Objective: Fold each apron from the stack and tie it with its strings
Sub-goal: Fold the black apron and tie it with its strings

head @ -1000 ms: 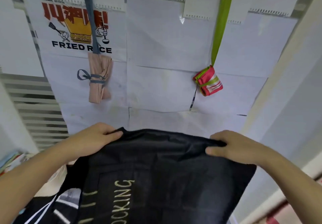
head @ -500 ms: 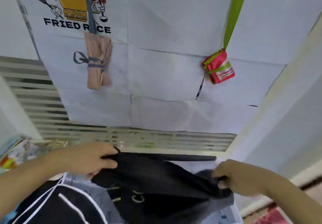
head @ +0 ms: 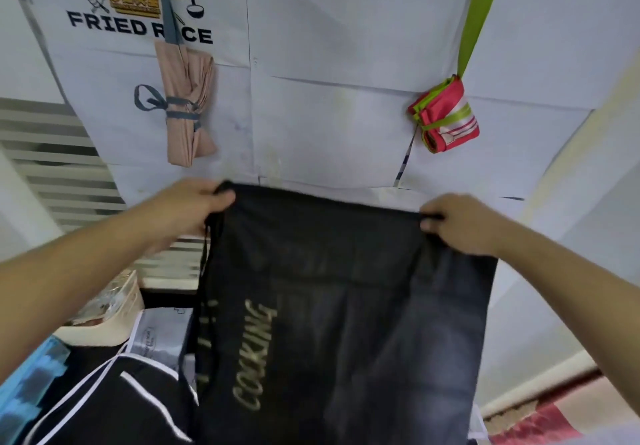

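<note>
A black apron (head: pixel 346 306) with gold "COOKING" lettering hangs stretched in front of me. My left hand (head: pixel 187 209) pinches its top left corner, and my right hand (head: pixel 460 223) pinches its top right corner. A thin black string (head: pixel 204 292) dangles down the apron's left edge. Below on the left lies another black apron with white trim (head: pixel 114 399) from the stack. Two folded, tied aprons hang on the wall: a pink one (head: pixel 187 105) with grey strings and a red one (head: pixel 446 119) with green strings.
White paper sheets (head: pixel 329 64) cover the wall ahead, one printed "FRIED RICE". A beige basket (head: pixel 114 309) sits at the left beside a slatted white panel (head: pixel 52 167). A red patterned rug (head: pixel 540 424) shows at the lower right.
Both hands have risen and moved apart, lifting the black apron from a crumpled bunch into a flat hanging sheet. The view has tilted slightly downward.
</note>
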